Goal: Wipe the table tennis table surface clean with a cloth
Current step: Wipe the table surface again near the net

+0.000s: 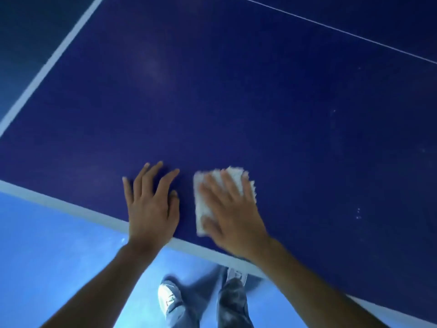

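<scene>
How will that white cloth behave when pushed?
Probably floppy: the white cloth has fuzzy edges and lies flat under the right hand. Likely light, and should slide easily on the smooth blue table, though it may bunch without flat pressure.

A sports hall: blue table tennis table point(260, 102) on light-blue court flooring point(59, 245)

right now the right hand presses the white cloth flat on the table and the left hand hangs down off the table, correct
Not quite. In the head view the left hand does not hang down: it rests flat on the table near its edge, beside the white cloth. The right hand does press that cloth flat on the table.
</scene>
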